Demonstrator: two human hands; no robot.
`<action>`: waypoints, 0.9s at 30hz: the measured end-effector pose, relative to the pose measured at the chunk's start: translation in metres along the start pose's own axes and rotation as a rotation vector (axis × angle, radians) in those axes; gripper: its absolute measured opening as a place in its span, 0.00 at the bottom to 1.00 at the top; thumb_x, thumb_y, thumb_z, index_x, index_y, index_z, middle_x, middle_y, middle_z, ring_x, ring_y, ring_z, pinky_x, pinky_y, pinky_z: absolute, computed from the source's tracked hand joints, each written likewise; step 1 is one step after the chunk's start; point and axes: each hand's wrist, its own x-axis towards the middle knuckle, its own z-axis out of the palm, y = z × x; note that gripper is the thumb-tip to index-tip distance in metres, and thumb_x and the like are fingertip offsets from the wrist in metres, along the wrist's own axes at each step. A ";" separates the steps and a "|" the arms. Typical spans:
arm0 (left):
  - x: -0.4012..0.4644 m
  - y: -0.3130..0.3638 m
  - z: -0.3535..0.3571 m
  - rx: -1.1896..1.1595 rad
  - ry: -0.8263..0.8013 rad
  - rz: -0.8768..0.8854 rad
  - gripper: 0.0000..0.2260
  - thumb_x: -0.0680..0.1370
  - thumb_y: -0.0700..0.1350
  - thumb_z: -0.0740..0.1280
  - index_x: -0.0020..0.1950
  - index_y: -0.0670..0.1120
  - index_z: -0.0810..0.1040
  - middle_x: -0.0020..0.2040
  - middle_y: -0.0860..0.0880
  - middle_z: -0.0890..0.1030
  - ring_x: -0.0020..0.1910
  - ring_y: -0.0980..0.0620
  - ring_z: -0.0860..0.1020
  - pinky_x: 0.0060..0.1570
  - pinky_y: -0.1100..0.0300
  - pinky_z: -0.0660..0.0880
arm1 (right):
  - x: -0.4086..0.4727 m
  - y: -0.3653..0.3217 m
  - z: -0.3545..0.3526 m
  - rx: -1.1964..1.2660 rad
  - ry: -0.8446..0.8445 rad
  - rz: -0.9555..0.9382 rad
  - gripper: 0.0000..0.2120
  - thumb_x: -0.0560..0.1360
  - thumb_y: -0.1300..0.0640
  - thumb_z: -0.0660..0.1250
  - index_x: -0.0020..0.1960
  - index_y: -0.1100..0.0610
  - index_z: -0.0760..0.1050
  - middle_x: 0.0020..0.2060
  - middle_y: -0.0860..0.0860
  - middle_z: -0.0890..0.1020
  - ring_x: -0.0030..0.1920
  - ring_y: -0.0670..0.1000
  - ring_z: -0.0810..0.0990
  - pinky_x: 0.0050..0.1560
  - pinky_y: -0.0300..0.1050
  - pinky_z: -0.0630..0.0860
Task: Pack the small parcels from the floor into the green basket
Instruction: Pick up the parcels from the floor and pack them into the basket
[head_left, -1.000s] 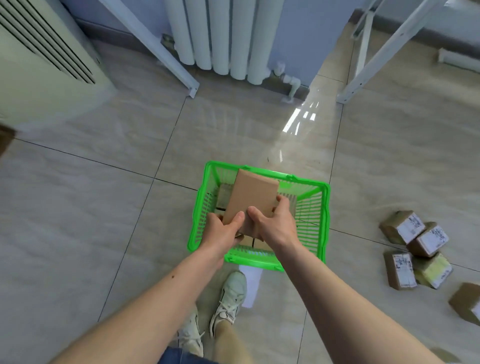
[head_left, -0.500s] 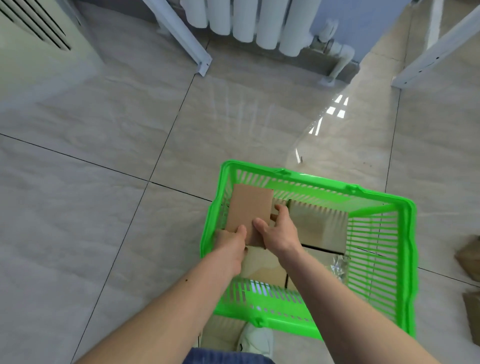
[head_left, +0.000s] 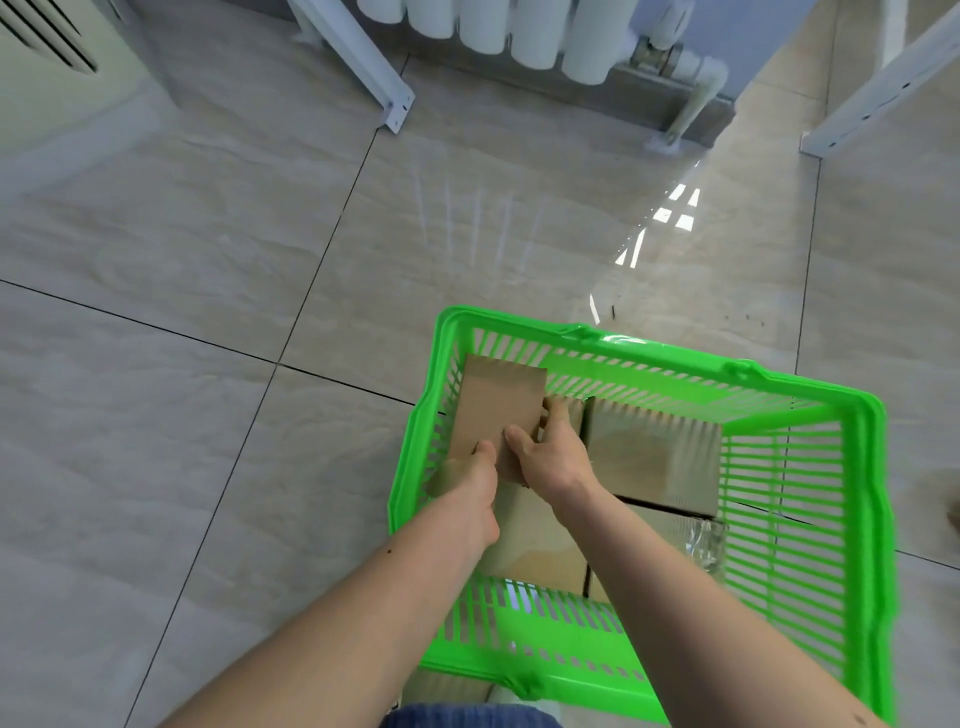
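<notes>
The green basket (head_left: 862, 519) stands on the tiled floor just in front of me. Both my hands hold one flat brown cardboard parcel (head_left: 493, 410) inside its far left corner, tilted against the left wall. My left hand (head_left: 467, 493) grips the parcel's near left edge, thumb on top. Gripping the near right edge is my right hand (head_left: 550, 457), its fingers curled round the side. Other brown parcels (head_left: 649, 462) lie on the basket's bottom, partly hidden by my arms.
A white radiator (head_left: 519, 26) runs along the far wall. White metal frame legs (head_left: 363, 67) slant down on the left and right (head_left: 878, 88). A cream appliance (head_left: 57, 67) stands far left. A piece of clear wrap (head_left: 701, 540) lies in the basket.
My head has come closer, so the basket fills more of the view. Both hands have lowered the parcel from above the rim down into the basket's left corner.
</notes>
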 end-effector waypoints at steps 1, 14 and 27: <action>-0.003 0.002 -0.002 0.008 -0.016 -0.016 0.12 0.79 0.49 0.64 0.58 0.45 0.77 0.56 0.47 0.80 0.49 0.46 0.78 0.45 0.58 0.71 | -0.006 -0.004 -0.002 -0.019 -0.004 0.005 0.22 0.77 0.56 0.65 0.68 0.56 0.63 0.58 0.56 0.81 0.59 0.57 0.80 0.62 0.53 0.75; -0.203 0.064 -0.007 0.135 -0.148 -0.151 0.28 0.81 0.58 0.55 0.77 0.45 0.58 0.76 0.45 0.65 0.70 0.46 0.71 0.72 0.48 0.64 | -0.148 -0.075 -0.101 -0.004 0.096 0.103 0.23 0.78 0.50 0.64 0.69 0.60 0.67 0.62 0.58 0.80 0.63 0.57 0.77 0.61 0.46 0.70; -0.415 0.078 0.061 0.644 -0.351 0.178 0.09 0.79 0.44 0.63 0.39 0.47 0.74 0.36 0.50 0.74 0.35 0.55 0.72 0.40 0.60 0.68 | -0.320 -0.087 -0.251 0.322 0.360 0.147 0.06 0.75 0.50 0.66 0.47 0.52 0.78 0.43 0.50 0.84 0.51 0.55 0.83 0.57 0.57 0.78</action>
